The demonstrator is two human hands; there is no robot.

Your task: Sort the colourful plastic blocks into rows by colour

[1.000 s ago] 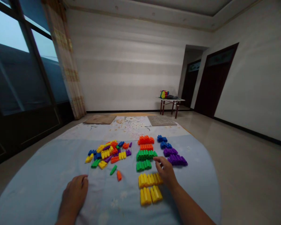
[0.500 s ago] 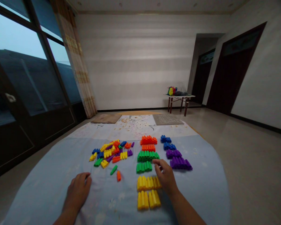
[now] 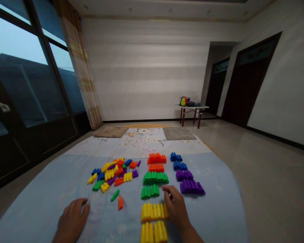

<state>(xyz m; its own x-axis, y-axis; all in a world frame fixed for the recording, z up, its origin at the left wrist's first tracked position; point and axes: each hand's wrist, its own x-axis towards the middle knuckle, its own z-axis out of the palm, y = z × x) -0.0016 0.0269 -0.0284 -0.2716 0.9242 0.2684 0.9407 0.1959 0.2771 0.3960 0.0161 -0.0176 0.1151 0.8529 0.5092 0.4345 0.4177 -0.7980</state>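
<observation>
A: Nearest first. Left hand [image 3: 72, 221] flat on the light blue cloth [image 3: 40, 206], fingers loosely spread, holding nothing. Same resting place as a second ago.

B: And the right hand [image 3: 176, 209]?

A: Lying beside the near yellow rows [image 3: 153, 212], fingertips curled toward the right end of the short green row [image 3: 150, 191]. Cannot tell whether anything is pinched there. Hardly shifted over the last second, only drawn a little toward that green row.

B: Loose pieces?

A: Single green block [image 3: 115, 195] and single orange block [image 3: 120, 202] lying apart, between the left hand and the mixed pile [image 3: 111, 172]. Untouched since a second ago.

B: So?

A: Probably a sorted piece just lined up on the right, with the mixed pile yet to sort.

B: Farther out?

A: Longer green row [image 3: 155, 178], orange rows [image 3: 157, 158], purple rows [image 3: 190, 185], blue rows [image 3: 177, 161]. Beyond, two mats, a small table [image 3: 191, 108], dark doors.
</observation>
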